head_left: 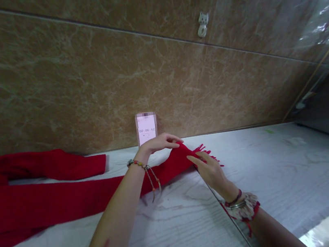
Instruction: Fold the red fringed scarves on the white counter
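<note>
We locate the scarf (55, 199) on the white table (183, 228). It is red and runs from the left edge towards the centre, with a second length lying behind it near the wall (84, 82). Its fringed end sits at the centre, between both hands.

We note the left hand (159, 143) on top of this end. Its fingers are curled down over a raised fold, and the thumb is closed beneath, grasping the cloth.

We note the right hand (210, 171) just beside the fringe. Its fingers are extended and touch the scarf's edge; we cannot tell whether they grip it.

A phone (146, 128) leans upright against the wall, just behind the left hand. A small hook (203, 24) is fixed higher on the wall.
</note>
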### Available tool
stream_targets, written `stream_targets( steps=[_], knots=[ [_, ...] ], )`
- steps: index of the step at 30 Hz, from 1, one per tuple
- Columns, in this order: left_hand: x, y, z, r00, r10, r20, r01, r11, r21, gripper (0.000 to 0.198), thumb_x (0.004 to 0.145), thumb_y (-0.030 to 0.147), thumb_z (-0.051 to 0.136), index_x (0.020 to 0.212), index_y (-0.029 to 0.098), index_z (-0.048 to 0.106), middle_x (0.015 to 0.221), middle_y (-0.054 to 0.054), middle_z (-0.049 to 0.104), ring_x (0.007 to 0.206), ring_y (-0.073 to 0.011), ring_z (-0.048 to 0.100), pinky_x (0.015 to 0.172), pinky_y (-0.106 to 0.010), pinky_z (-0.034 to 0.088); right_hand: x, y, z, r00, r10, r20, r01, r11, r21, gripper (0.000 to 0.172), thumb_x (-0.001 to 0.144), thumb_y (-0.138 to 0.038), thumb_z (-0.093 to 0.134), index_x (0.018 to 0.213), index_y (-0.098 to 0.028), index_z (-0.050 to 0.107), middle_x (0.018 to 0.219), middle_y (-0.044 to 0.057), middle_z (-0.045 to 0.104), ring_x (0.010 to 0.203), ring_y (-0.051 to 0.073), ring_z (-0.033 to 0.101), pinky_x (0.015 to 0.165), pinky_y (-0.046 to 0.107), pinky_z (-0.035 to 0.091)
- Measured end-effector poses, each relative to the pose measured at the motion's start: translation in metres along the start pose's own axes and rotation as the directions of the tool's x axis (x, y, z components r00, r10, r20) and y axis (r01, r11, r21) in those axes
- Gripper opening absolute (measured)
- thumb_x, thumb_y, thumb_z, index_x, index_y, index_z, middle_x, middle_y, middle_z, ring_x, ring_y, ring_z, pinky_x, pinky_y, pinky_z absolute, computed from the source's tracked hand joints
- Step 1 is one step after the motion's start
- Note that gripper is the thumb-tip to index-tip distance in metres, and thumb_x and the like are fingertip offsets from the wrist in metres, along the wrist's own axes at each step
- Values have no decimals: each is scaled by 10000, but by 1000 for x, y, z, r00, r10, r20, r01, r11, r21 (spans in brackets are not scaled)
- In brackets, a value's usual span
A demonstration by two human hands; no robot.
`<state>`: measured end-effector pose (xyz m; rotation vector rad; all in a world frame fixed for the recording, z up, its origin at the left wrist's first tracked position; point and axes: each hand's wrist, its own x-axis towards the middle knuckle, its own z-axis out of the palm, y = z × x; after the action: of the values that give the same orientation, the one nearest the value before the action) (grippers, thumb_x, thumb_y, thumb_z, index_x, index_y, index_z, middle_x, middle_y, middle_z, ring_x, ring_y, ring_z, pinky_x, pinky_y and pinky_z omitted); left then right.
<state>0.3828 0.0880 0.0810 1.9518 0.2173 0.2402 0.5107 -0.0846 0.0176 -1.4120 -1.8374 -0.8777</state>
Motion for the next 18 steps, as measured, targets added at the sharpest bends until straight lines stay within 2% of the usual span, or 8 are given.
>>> stream_targets(
  steps=[3, 7, 12, 15, 18],
  knots=[
    [-5, 2, -5, 1000, -6, 26, 3, 993, 114, 160, 657, 211, 626, 795, 137, 662, 642, 25, 556, 646, -103, 472, 626, -219, 349, -1, -1, 0, 1000, -19, -1, 19, 1000, 0, 375, 833, -56, 336, 947, -197, 664, 882, 86, 599, 791, 141, 581, 657, 239, 513],
    [-7, 8, -4, 1000, 28, -15, -25, 986, 166, 90, 658, 177, 613, 735, 137, 638, 642, 24, 549, 627, -96, 465, 594, -204, 351, -2, -4, 0, 998, -58, -25, 58, 998, 5, 392, 835, -52, 323, 928, -203, 673, 912, 88, 604, 819, 141, 587, 665, 238, 515],
    [-10, 13, -3, 996, 83, -42, -73, 977, 201, 236, 673, 169, 605, 904, 153, 649, 636, 37, 520, 613, -93, 445, 590, -210, 334, -1, -7, -2, 997, -40, -70, 45, 997, 59, 371, 829, -51, 355, 951, -207, 669, 925, 92, 597, 860, 146, 588, 688, 238, 517],
    [-12, 13, -5, 998, 61, 29, -66, 977, 203, 270, 664, 157, 618, 932, 167, 656, 664, 31, 556, 633, -98, 464, 613, -219, 337, -2, -8, -3, 998, -20, -61, 26, 995, 100, 366, 834, -56, 359, 957, -214, 666, 929, 83, 597, 863, 140, 591, 703, 239, 517],
    [-14, 13, -6, 995, 48, 89, -65, 979, 192, 152, 645, 131, 628, 788, 158, 674, 675, 21, 588, 656, -104, 489, 636, -222, 348, -2, -8, -2, 999, -1, -53, 7, 994, 107, 355, 838, -68, 363, 941, -213, 670, 917, 77, 603, 840, 135, 596, 696, 233, 519]
  ],
)
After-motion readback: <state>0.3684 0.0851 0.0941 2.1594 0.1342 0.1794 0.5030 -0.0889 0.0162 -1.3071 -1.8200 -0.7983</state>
